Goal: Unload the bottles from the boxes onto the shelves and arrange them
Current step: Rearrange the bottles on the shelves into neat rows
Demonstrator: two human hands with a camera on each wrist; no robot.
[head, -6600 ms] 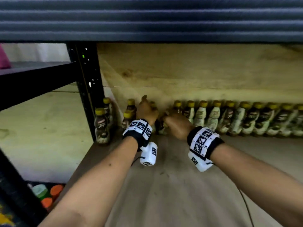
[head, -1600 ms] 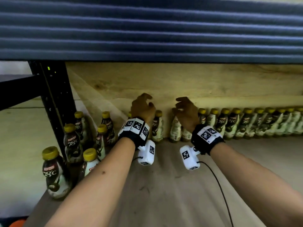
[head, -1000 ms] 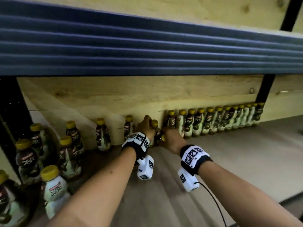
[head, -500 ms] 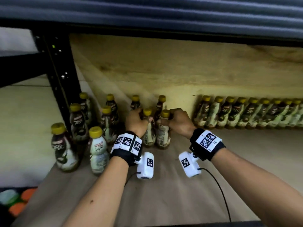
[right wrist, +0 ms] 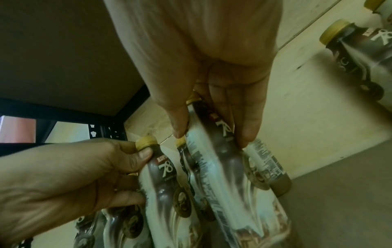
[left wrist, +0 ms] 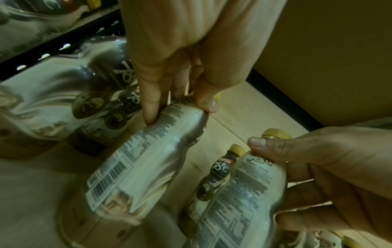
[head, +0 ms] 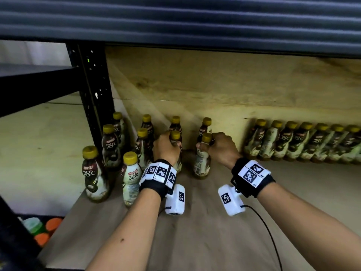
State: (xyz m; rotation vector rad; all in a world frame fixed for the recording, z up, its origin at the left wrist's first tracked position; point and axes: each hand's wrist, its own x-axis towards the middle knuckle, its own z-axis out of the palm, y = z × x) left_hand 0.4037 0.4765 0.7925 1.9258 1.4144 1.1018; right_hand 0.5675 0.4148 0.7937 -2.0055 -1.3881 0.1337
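Note:
Both hands hold small coffee bottles with yellow caps that stand on the wooden shelf [head: 224, 241]. In the head view my left hand [head: 166, 147] grips the neck of one bottle [head: 175, 135]. My right hand [head: 220, 147] grips the neck of a second bottle [head: 202, 165] just to its right, a small gap between them. In the left wrist view the left hand [left wrist: 180, 110] pinches its bottle [left wrist: 144, 159] at the shoulder. In the right wrist view the right hand [right wrist: 212, 135] curls round its bottle [right wrist: 229, 176].
Several loose bottles [head: 130, 173] cluster at the shelf's left end by a black upright post [head: 91, 94]. A tight row of bottles [head: 304, 143] lines the back wall on the right. A blue ribbed shelf edge [head: 175, 20] hangs overhead. Coloured caps [head: 46, 225] show below left.
Both hands have drawn back from the back wall, each with a bottle, and now hold them further forward on the shelf. The two bottles stand slightly further apart than half a second ago.

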